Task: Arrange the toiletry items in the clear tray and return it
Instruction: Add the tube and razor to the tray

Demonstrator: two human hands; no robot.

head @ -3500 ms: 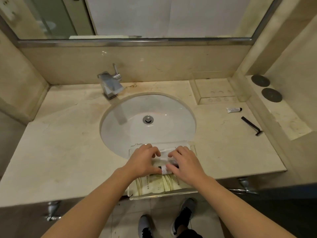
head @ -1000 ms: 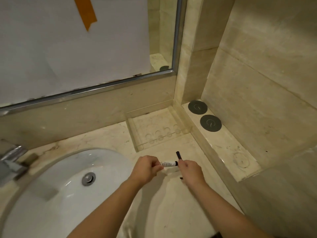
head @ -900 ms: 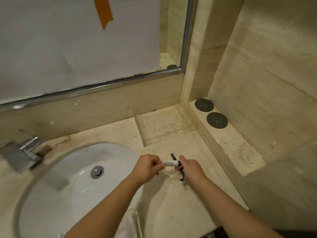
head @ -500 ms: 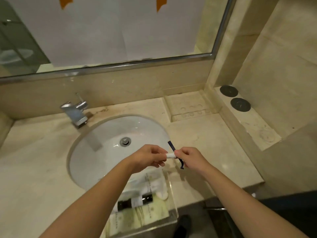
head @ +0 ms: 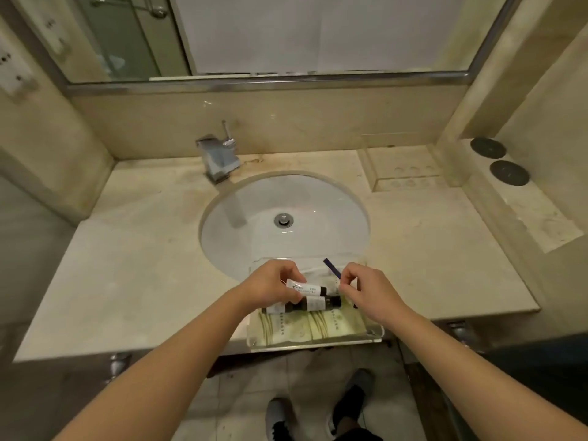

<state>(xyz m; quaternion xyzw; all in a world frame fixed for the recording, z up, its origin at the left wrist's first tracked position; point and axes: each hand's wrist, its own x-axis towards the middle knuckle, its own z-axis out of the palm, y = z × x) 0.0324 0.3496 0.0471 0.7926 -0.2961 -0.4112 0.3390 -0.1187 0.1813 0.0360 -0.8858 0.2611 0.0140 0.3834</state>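
A clear tray (head: 375, 336) rests on the counter's front edge, partly over the basin. It holds striped green-and-white packets (head: 313, 326), white items and small dark bottles (head: 310, 303). My left hand (head: 270, 286) is over the tray, shut on a small white tube with a black cap (head: 307, 288). To the right, my right hand (head: 366, 289) pinches a dark razor (head: 332, 268), whose handle sticks up and back over the tray.
White oval sink (head: 318, 198) with a drain (head: 283, 219) and chrome tap (head: 219, 157) behind it. Another clear tray (head: 375, 173) sits at the back right corner. Two dark round discs (head: 499, 160) lie on the raised right ledge. The mirror spans the back wall.
My hands carried the tube and razor from the right side of the counter back over the clear tray. The view swung left and down to the sink.
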